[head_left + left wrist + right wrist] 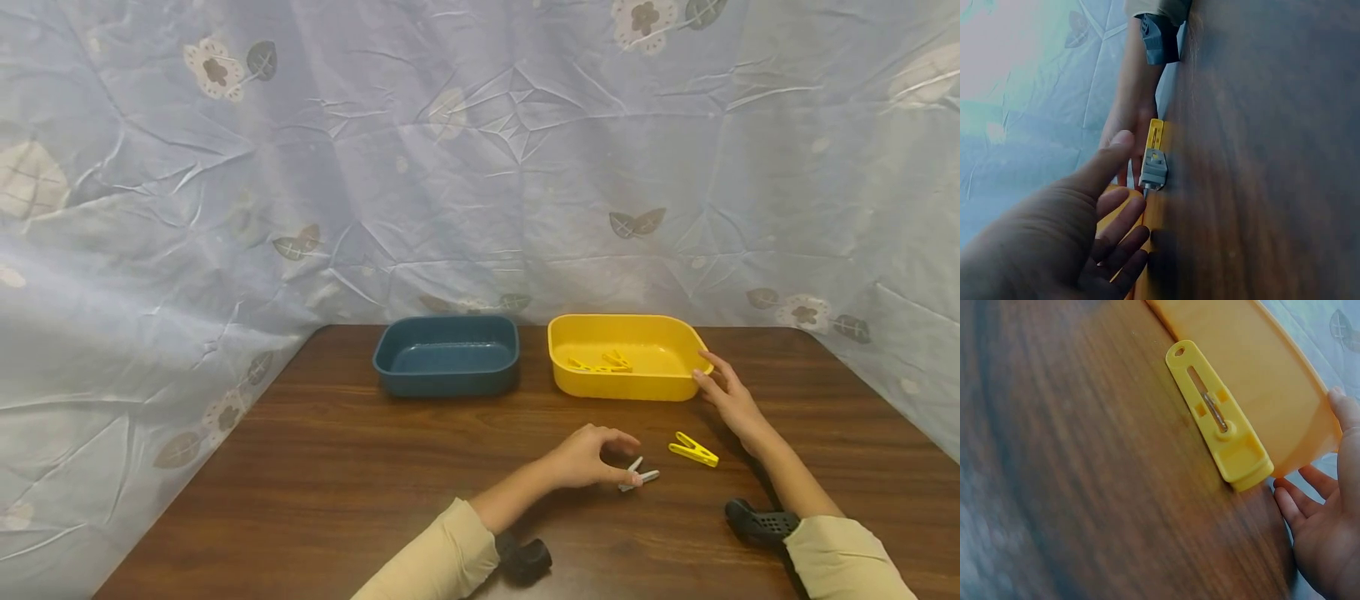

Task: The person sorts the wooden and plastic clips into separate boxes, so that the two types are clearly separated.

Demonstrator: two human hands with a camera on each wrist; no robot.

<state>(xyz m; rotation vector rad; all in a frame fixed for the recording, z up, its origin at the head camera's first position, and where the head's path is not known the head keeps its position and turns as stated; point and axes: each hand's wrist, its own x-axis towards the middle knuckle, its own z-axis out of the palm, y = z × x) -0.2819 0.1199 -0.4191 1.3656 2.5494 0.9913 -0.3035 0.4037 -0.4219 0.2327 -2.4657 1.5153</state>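
A grey clothespin stands on its edge on the brown table, its two arms spread. My left hand reaches around it with thumb and fingers apart; the left wrist view shows a gap between them and the grey clothespin. Farther right lies a yellow clothespin, seen close up in the right wrist view. At the yellow basin's right front corner, my right hand touches the wall and rim with loosely extended thumb and fingers. Yellow clothespins lie inside that basin.
Left of the yellow basin stands a dark blue basin, with nothing seen inside. Both are near the back edge of the wooden table. A floral curtain hangs behind and beside it. Black wrist devices sit near the sleeves.
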